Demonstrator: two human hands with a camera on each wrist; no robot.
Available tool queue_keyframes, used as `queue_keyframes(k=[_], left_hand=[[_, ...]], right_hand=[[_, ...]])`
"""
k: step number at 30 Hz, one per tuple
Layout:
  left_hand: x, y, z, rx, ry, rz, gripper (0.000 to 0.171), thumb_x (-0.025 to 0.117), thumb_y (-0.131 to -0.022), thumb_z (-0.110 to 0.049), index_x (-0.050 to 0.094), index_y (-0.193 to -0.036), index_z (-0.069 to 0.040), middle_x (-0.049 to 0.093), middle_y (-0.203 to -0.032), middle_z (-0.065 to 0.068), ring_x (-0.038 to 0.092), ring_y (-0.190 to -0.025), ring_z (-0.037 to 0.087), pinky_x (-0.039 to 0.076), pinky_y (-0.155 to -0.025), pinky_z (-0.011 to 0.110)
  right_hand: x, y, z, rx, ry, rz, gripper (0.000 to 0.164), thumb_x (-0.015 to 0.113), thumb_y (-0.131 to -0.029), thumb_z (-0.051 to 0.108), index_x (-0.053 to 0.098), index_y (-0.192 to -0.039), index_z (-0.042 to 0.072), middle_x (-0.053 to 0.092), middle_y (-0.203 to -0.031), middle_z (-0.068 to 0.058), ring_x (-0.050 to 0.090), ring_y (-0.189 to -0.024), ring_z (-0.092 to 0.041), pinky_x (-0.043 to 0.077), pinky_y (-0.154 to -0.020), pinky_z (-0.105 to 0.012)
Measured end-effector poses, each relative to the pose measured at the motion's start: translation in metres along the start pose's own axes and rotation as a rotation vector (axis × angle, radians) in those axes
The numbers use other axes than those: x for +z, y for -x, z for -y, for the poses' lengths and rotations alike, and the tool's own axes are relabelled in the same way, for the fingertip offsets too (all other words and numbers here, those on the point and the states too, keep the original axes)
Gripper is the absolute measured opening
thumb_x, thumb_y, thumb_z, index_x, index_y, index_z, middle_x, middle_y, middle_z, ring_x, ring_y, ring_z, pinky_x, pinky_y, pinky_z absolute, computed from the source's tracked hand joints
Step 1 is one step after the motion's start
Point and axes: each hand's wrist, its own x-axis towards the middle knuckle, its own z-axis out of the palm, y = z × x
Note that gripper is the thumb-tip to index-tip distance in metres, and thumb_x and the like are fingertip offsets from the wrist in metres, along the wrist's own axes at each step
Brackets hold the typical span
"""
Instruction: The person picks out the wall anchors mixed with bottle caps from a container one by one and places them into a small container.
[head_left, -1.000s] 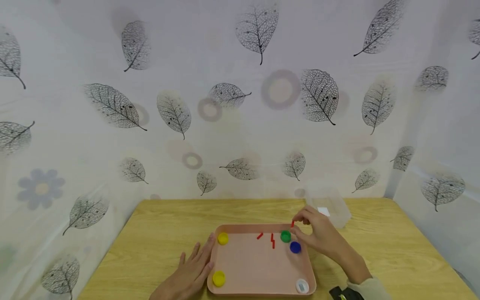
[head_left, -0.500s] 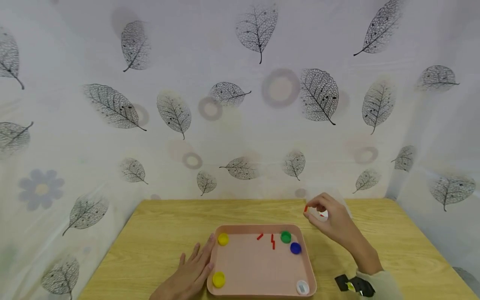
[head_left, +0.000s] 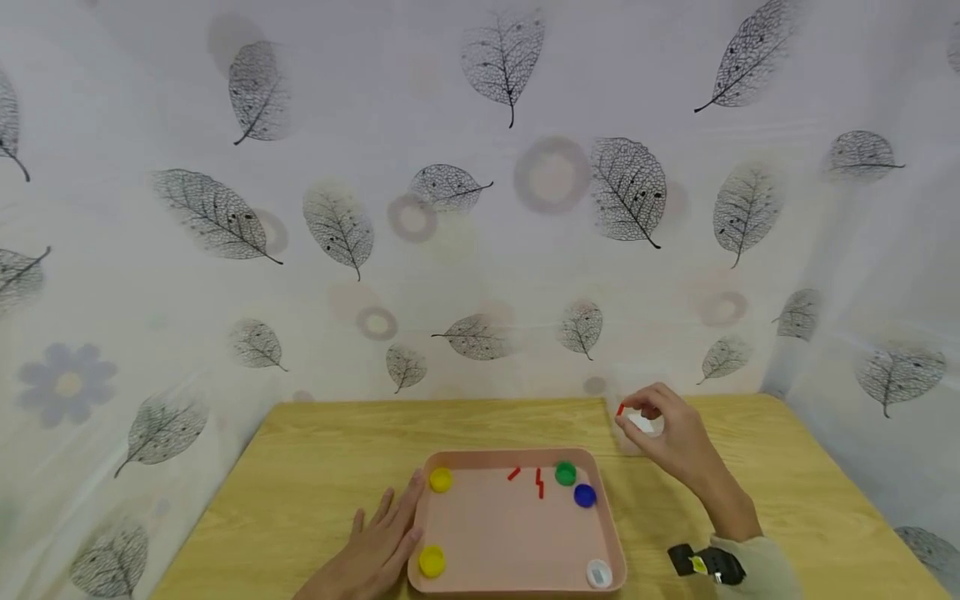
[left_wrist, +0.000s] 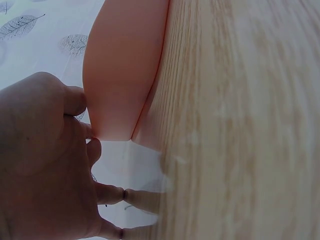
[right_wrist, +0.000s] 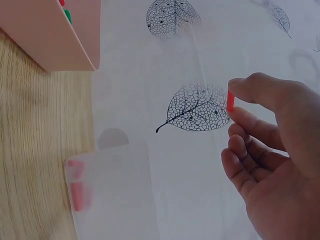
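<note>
In the head view my left hand (head_left: 378, 537) lies on the table with extended fingers, its index finger and thumb against the left wall of a pink tray (head_left: 517, 590). My right hand (head_left: 678, 442) pinches a small red stick (right_wrist: 230, 100) between thumb and index finger, held upright in the air. It hovers by a clear plastic box (right_wrist: 120, 195), which the hand partly hides in the head view. Blurred red pieces (right_wrist: 76, 196) show through the box wall. Inside the tray, near its far side, lie a slanted red stick (head_left: 513, 473) and two more red sticks (head_left: 541, 490) touching or nearly touching.
Round caps sit along the tray's sides: yellow (head_left: 441, 479) and a second yellow cap (head_left: 432, 561) at left, green (head_left: 566, 473), blue (head_left: 585, 495) and white (head_left: 599, 573) at right. Behind the wooden table (head_left: 330, 442) hangs a leaf-patterned curtain (head_left: 465, 267).
My right hand has carried the red stick from above the tray's far right corner, right and away, to the clear box. The left hand stays at the tray.
</note>
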Motion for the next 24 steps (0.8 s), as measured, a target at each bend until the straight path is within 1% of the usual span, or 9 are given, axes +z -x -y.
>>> queue_keyframes(k=[6,11,15,18,20,24], left_hand=[[0.000,0.000,0.000,0.003,0.011,0.014,0.059,0.026,-0.104,-0.039,-0.003,-0.153,-0.025,0.003,-0.159,0.001,0.012,-0.136,0.050,0.000,-0.088,0.083],[-0.001,0.001,-0.001,0.004,0.004,0.002,0.059,0.027,-0.104,-0.038,-0.001,-0.154,-0.023,0.005,-0.159,0.003,0.014,-0.136,0.050,0.001,-0.088,0.083],[-0.001,0.001,0.000,0.002,0.003,0.005,0.059,0.027,-0.104,-0.039,-0.002,-0.153,-0.024,0.002,-0.159,0.000,0.013,-0.137,0.049,0.002,-0.089,0.082],[-0.001,0.000,0.000,-0.001,0.006,0.008,0.059,0.027,-0.104,-0.039,-0.003,-0.153,-0.024,0.001,-0.159,-0.001,0.012,-0.137,0.049,0.001,-0.089,0.082],[-0.001,-0.001,0.000,-0.003,0.005,0.007,0.059,0.027,-0.104,-0.040,-0.003,-0.153,-0.025,0.002,-0.159,-0.001,0.012,-0.137,0.049,0.001,-0.089,0.082],[-0.001,-0.002,0.001,-0.008,0.008,0.015,0.059,0.027,-0.104,-0.040,-0.003,-0.153,-0.026,0.002,-0.158,-0.001,0.011,-0.137,0.048,0.001,-0.089,0.082]], right_hand=[[-0.002,0.004,-0.009,0.024,0.042,-0.048,0.023,0.080,-0.074,0.008,0.067,-0.093,0.008,0.058,-0.087,0.000,0.051,-0.071,-0.009,0.043,-0.064,-0.018],[0.003,0.008,-0.020,0.047,0.037,-0.078,0.024,0.080,-0.074,0.009,0.067,-0.094,0.007,0.058,-0.085,-0.001,0.050,-0.071,-0.009,0.041,-0.065,-0.014],[0.009,0.012,-0.029,0.075,0.032,-0.091,0.023,0.080,-0.074,0.007,0.067,-0.093,0.006,0.059,-0.084,-0.005,0.049,-0.071,-0.008,0.040,-0.065,-0.011],[0.012,0.014,-0.036,0.096,0.035,-0.113,0.023,0.080,-0.073,0.005,0.067,-0.092,0.005,0.059,-0.083,-0.005,0.049,-0.071,-0.008,0.040,-0.065,-0.010],[0.014,0.015,-0.039,0.109,0.035,-0.126,0.023,0.080,-0.073,0.004,0.067,-0.092,0.005,0.058,-0.083,-0.004,0.049,-0.071,-0.008,0.042,-0.065,-0.011],[0.017,0.019,-0.047,0.132,0.013,-0.142,0.022,0.079,-0.074,0.004,0.067,-0.093,0.004,0.059,-0.085,-0.007,0.052,-0.071,-0.015,0.045,-0.067,-0.014]])
